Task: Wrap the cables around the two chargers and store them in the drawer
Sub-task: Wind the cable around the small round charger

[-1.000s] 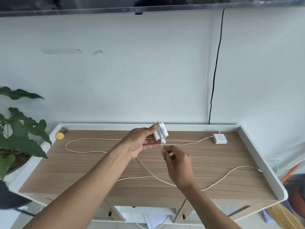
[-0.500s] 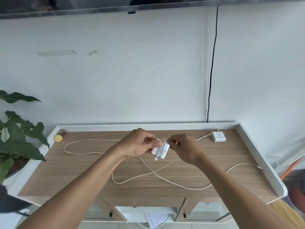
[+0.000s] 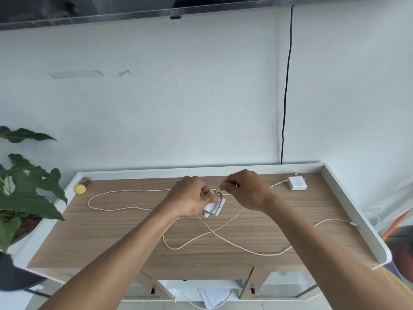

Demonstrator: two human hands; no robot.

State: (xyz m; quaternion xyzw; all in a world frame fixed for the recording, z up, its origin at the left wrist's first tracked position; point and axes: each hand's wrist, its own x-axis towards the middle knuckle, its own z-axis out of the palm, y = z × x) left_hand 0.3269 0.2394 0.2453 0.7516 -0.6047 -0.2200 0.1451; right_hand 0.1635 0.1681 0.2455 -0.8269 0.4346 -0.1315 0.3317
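The left hand (image 3: pixel 192 198) holds the 1st charger (image 3: pixel 213 209) above the middle of the counter (image 3: pixel 107 233), its grip curled round the white block, thumb on the few turns already across it. The right hand (image 3: pixel 244 191), just beside it on the far side, keeps a narrow grip pinching the cable (image 3: pixel 274 255) close to the block. The slack trails toward the person and off right, so the next turn probably swings that way. The 2nd charger (image 3: pixel 297 183) lies unwrapped far right, nearer the right hand
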